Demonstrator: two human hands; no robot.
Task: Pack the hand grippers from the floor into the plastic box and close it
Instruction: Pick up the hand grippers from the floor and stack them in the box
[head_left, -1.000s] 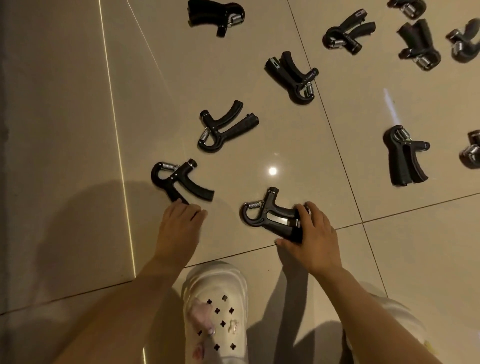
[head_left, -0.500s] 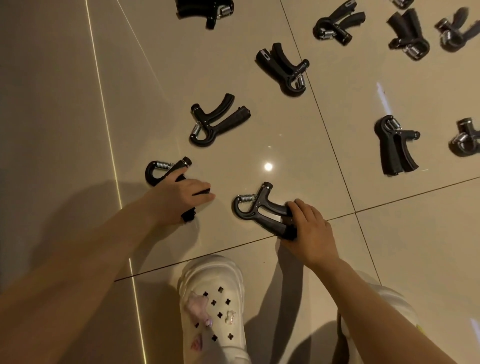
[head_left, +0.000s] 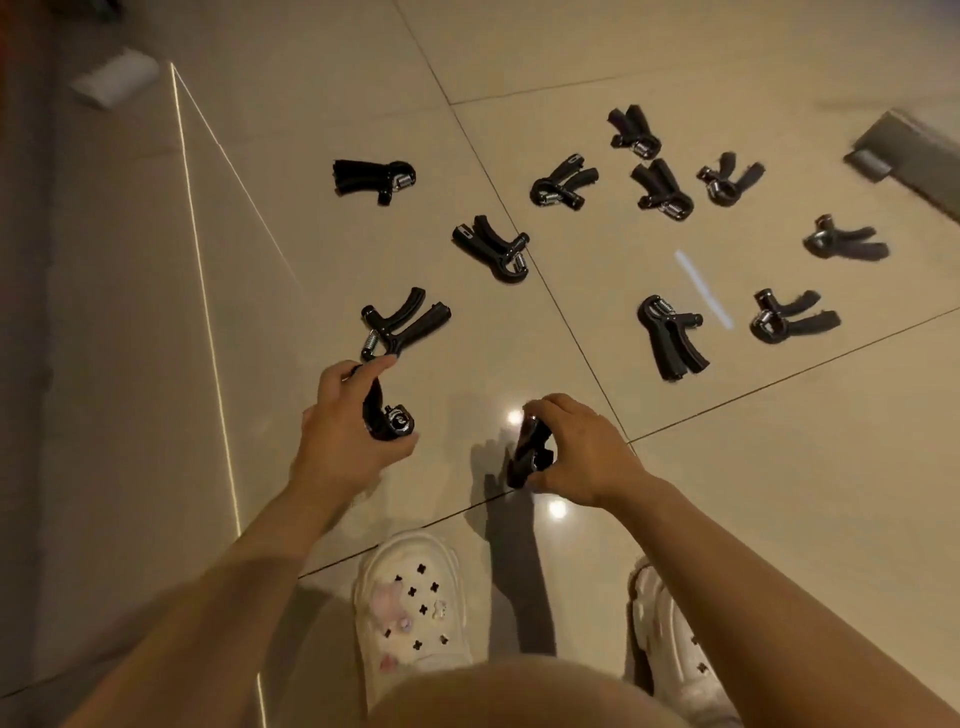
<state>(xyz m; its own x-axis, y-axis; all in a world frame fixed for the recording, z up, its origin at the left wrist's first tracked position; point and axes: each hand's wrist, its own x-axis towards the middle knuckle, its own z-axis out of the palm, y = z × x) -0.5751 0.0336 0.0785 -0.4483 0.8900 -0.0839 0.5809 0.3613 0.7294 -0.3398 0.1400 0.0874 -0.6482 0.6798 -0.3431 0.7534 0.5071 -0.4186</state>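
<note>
Down on the tiled floor (head_left: 727, 493), left hand (head_left: 343, 441) is wrapped around one black gripper (head_left: 384, 415), right hand (head_left: 582, 452) clutches another gripper (head_left: 527, 449), both lifted. Ten more hand grippers (head_left: 491, 247) lie scattered beyond; white clogs (head_left: 410, 608) below.

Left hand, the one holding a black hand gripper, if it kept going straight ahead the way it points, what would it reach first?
Probably the black spring-loaded hand gripper lying on the beige tiled floor just beyond the left hand. The hand seems raised, so it might pass above it.
</note>
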